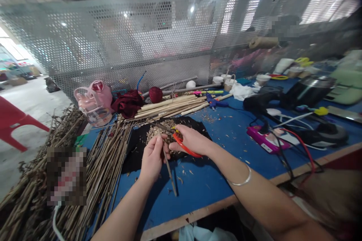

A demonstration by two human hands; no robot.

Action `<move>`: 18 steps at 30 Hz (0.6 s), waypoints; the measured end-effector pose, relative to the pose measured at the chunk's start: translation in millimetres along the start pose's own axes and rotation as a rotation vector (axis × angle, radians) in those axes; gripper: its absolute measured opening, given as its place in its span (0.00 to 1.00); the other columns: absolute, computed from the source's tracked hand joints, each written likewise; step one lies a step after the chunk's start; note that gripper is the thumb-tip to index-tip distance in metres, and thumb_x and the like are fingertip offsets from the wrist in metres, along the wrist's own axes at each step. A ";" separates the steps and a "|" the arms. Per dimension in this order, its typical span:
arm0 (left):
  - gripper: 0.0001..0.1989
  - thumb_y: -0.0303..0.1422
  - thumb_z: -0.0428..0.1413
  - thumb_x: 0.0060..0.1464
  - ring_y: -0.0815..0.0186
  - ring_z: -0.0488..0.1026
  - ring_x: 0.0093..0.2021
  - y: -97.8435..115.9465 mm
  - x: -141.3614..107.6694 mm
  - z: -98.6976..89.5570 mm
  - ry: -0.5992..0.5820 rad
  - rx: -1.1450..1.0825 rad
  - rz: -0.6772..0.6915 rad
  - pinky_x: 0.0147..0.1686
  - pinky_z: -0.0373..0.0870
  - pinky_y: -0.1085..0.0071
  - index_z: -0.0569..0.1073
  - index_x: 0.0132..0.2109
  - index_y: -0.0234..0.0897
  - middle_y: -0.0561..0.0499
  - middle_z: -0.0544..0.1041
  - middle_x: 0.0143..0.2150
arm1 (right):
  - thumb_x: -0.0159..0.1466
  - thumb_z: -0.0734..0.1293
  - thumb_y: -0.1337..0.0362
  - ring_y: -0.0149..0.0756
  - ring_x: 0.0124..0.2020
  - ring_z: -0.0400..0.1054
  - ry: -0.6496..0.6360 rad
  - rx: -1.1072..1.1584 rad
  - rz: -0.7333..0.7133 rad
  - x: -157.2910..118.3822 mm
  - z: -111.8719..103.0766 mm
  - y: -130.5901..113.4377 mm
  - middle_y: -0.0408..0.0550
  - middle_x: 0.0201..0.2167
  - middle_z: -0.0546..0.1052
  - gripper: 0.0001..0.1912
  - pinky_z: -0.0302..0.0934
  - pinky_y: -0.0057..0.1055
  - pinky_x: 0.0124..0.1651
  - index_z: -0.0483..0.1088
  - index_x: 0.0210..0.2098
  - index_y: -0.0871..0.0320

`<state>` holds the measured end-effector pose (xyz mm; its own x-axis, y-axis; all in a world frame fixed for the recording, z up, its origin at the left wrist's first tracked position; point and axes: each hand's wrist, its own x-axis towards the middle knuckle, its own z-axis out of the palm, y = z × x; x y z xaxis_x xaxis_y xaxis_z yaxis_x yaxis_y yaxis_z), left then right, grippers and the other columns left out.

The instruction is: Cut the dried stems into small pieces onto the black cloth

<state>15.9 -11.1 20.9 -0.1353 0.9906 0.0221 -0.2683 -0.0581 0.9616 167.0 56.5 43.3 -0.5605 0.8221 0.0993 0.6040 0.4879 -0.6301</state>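
Observation:
My left hand (152, 157) is closed round a thin dry stem (170, 175), whose lower end slants down toward the table's front edge. In my right hand (190, 139) is a pair of scissors (189, 150) with orange-red handles. Their dark blades point left, just above the left hand's fingertips and close to the stem's upper part. Under both hands lies a black cloth (132, 158) with a heap of dry plant clippings (154, 131) on it. Whether the blades touch the stem I cannot tell.
Bare stems (109, 165) lie bundled at left, beside leafy dried stalks (31, 173). Behind the cloth are pale sticks (169, 105), dark red yarn (155, 94) and a blue glue gun (215, 101). A pink bottle (97, 107), a purple power strip (267, 141) with cables and a perforated screen (118, 41) surround the workspace.

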 end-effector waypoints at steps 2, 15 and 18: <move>0.19 0.47 0.52 0.50 0.76 0.63 0.17 0.5 0.4 -0.4 0.047 0.014 0.043 0.14 0.56 0.81 0.69 0.38 0.35 0.57 0.66 0.20 | 0.48 0.68 0.45 0.33 0.32 0.62 0.013 -0.058 -0.024 -3.1 -1.3 -1.1 0.46 0.33 0.67 0.25 0.54 0.28 0.33 0.63 0.36 0.57; 0.18 0.46 0.55 0.46 0.76 0.62 0.17 -3.2 1.0 0.7 0.131 0.154 -0.015 0.16 0.59 0.80 0.70 0.29 0.32 0.54 0.70 0.22 | 0.45 0.70 0.44 0.42 0.42 0.64 -0.022 -0.139 -0.035 -9.8 3.4 -12.7 0.51 0.40 0.68 0.30 0.56 0.33 0.39 0.63 0.38 0.58; 0.18 0.46 0.55 0.47 0.76 0.60 0.15 -2.0 1.5 0.0 0.141 0.200 -0.022 0.14 0.58 0.79 0.70 0.29 0.33 0.55 0.69 0.20 | 0.47 0.67 0.41 0.41 0.37 0.66 -0.088 -0.158 0.002 -10.0 2.1 -15.9 0.51 0.37 0.70 0.31 0.55 0.30 0.34 0.62 0.38 0.58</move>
<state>16.2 -9.5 19.1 -0.2671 0.9634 -0.0241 -0.0808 0.0025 0.9967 161.8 39.9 50.7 -0.6023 0.7978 0.0264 0.6827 0.5319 -0.5010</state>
